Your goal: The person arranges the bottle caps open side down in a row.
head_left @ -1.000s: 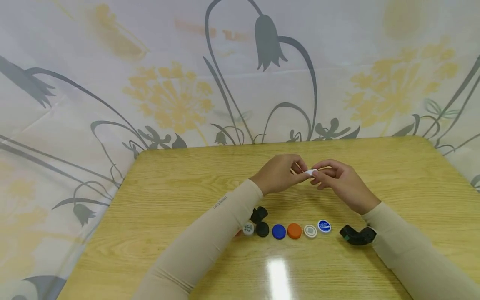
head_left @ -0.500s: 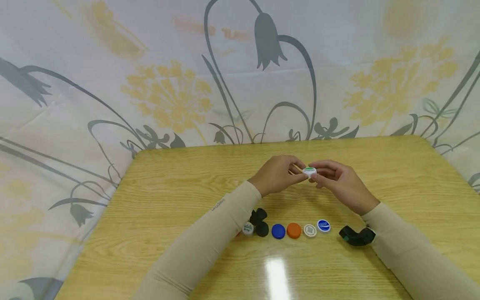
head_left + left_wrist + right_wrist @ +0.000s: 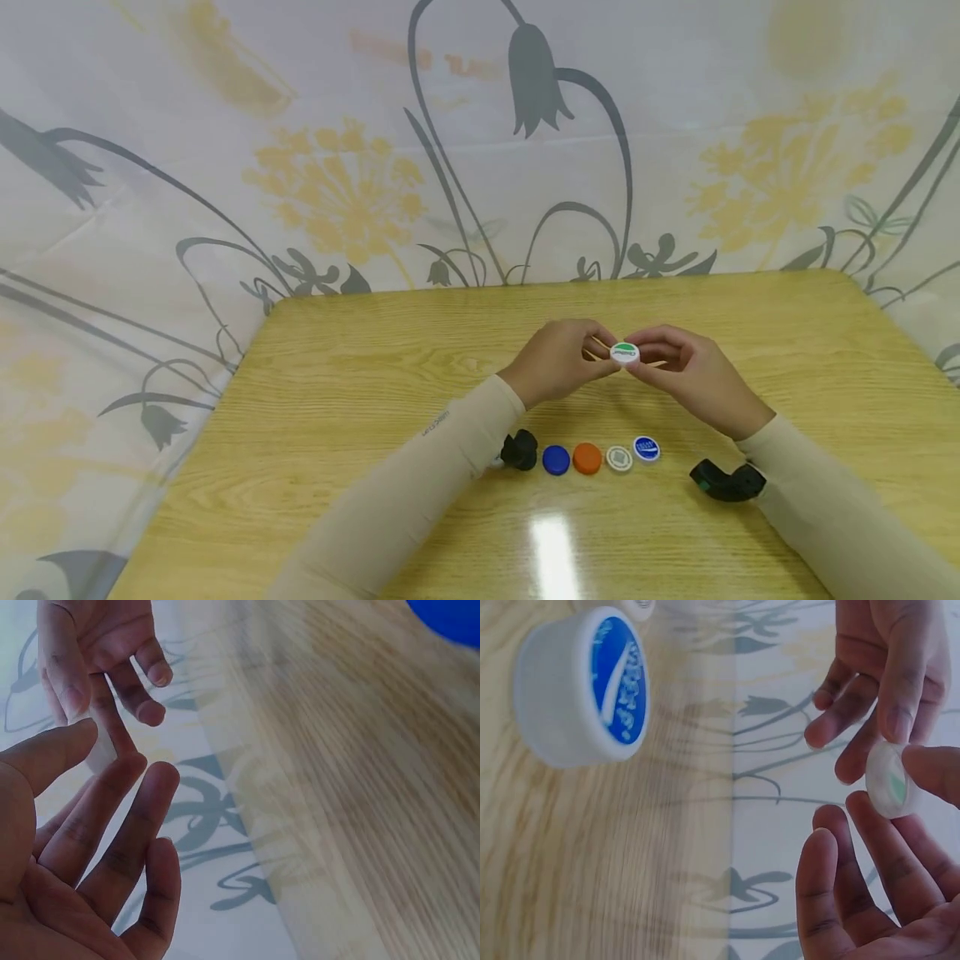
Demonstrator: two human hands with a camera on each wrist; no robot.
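A white bottle cap (image 3: pixel 624 354) with a green mark and lettering on top is held above the table. My left hand (image 3: pixel 553 360) pinches its left edge between thumb and fingers. From the other side, my right hand (image 3: pixel 701 379) pinches the same cap's right edge. In the left wrist view the cap (image 3: pixel 101 754) shows only as a pale sliver between the fingertips. Seen from the right wrist, the cap (image 3: pixel 889 780) is tilted, its rim toward the camera, with both hands' fingertips around it.
Below the hands lies a row of caps on the wooden table (image 3: pixel 375 350): a blue cap (image 3: pixel 556 460), an orange cap (image 3: pixel 587 458), a white patterned cap (image 3: pixel 619 459) and a blue-and-white cap (image 3: pixel 647 449). Black wrist cameras hang under both sleeves. A flower-patterned cloth (image 3: pixel 465 167) stands behind.
The held cap has turned from edge-on to show its printed top. Both hands have come slightly nearer. The left wrist's black camera now covers the black cap, and the left-end white cap is mostly hidden.
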